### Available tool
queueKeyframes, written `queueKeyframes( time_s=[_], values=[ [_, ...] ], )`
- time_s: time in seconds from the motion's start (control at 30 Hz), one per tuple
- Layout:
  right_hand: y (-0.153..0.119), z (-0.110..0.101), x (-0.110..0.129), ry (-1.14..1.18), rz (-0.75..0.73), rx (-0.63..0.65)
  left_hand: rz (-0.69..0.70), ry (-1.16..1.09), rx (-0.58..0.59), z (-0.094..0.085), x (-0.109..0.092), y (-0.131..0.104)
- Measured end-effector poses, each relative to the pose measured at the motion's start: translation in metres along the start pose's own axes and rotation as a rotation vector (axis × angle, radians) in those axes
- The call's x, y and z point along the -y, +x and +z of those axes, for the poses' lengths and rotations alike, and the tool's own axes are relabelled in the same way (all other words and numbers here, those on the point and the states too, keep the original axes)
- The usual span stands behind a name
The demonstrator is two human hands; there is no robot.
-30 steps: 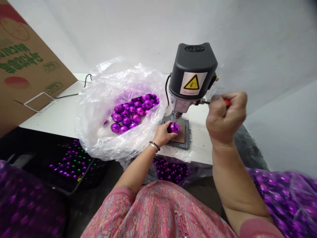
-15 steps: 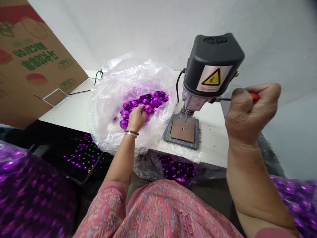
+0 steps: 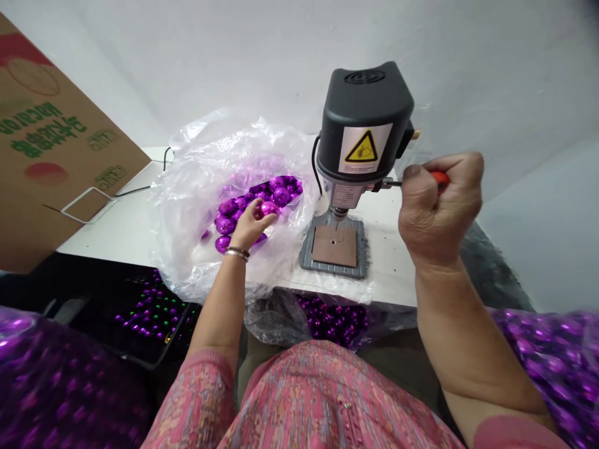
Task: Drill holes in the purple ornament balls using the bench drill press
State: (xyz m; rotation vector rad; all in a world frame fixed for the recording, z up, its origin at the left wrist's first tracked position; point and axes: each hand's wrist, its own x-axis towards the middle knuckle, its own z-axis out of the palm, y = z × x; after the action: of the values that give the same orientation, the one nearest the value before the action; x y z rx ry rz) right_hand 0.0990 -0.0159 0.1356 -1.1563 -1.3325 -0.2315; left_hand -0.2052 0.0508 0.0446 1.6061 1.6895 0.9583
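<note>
My left hand [image 3: 251, 224] is closed on a shiny pink-purple ball [image 3: 269, 209], at the mouth of a clear plastic bag [image 3: 180, 218]. Several more faceted purple balls [image 3: 225, 223] lie in the bag around my fingers. On the right, my right hand [image 3: 440, 212] grips the red-ended lever [image 3: 440, 181] of a small bench drill press [image 3: 365, 125]. Its bit hangs above a brown square plate [image 3: 334, 245] with a hole, which lies on the grey base [image 3: 359, 262].
A printed cardboard box [image 3: 56, 156] stands at the left of the white table [image 3: 116, 237]. Bags of purple balls sit low at the left [image 3: 60, 380], at the right [image 3: 556, 355] and under the table edge [image 3: 332, 318]. A black cable [image 3: 314, 165] runs behind the drill.
My left hand has lifted slightly with a ball now between its fingers. The view has shifted, so the drill appears further left. My right hand still holds the lever.
</note>
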Motion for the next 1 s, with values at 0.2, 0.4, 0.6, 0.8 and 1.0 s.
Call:
queueKeyframes(
  time_s=[0.2, 0.4, 0.6, 0.8, 1.0],
  values=[
    [-0.001, 0.001, 0.001, -0.011, 0.012, -0.011, 0.182, -0.523, 0.374, 0.016, -0.028, -0.061],
    [0.01, 0.0, 0.007, 0.019, 0.065, 0.051, 0.043, -0.143, 0.361, 0.076, -0.028, -0.08],
    [0.065, 0.007, 0.02, -0.116, 0.399, 0.216, 0.056, 0.0, 0.327, 0.095, -0.029, -0.068],
    [0.092, 0.021, 0.013, -0.131, 0.48, 0.267, 0.095, 0.052, 0.313, 0.1, -0.026, -0.059],
    [0.091, 0.021, 0.011, -0.1, 0.476, 0.289, 0.024, -0.062, 0.303, 0.104, -0.023, -0.052]
  ],
)
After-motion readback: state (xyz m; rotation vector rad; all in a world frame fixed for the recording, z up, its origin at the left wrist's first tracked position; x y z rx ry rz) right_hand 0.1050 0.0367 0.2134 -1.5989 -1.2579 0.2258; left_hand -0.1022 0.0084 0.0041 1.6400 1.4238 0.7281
